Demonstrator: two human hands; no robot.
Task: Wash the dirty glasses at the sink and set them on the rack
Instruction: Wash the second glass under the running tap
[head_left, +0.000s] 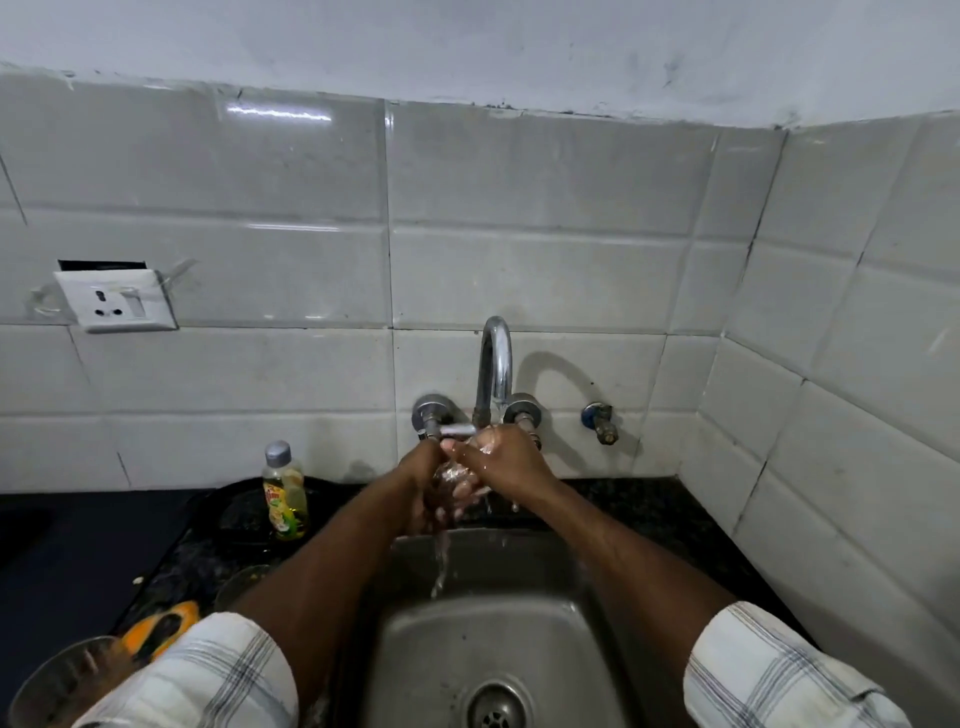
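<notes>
Under the running tap (493, 364) I hold a small clear glass (448, 477) over the sink (415, 644). My left hand (422, 486) grips the glass from the left and below. My right hand (506, 457) lies over it from the right, its fingers curled round the glass's far side. Water pours over both hands and falls in a thin stream into the basin. The hands hide much of the glass. On the dark counter to the left stand two other glasses, one (243, 582) by my left forearm and one (57, 680) at the bottom left corner.
A dish soap bottle (284, 493) stands on the counter left of the sink. An orange scrubber (161, 626) lies near my left sleeve. The drain (496, 712) is at the bottom. A small valve (600, 421) and a wall socket (117, 301) sit on the tiled wall. No rack is visible.
</notes>
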